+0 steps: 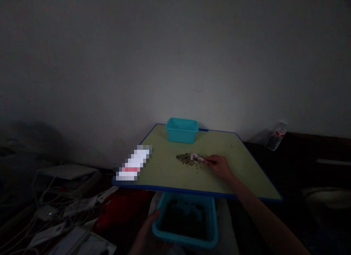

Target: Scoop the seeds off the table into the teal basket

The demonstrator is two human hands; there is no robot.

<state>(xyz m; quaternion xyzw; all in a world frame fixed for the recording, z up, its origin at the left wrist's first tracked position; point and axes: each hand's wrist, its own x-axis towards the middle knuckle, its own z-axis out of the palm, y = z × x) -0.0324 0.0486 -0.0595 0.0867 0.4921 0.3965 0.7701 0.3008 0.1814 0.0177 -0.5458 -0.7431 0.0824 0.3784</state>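
My right hand is closed around the dark handle of a small tool with a pale, whitish-pink head; its exact kind cannot be made out. The head rests at the right side of a loose pile of small dark grains on the pale green tabletop. Below the table's front edge, my left hand grips the left side of a blue plastic bin. Dark material lies in the bottom of that bin. The bin's far rim is partly under the tabletop.
A second blue bin stands at the table's back by the wall. On the left lies a blurred-out white sheet or screen. Cables and power strips clutter the lower left, beside red cloth. A plastic bottle is at right.
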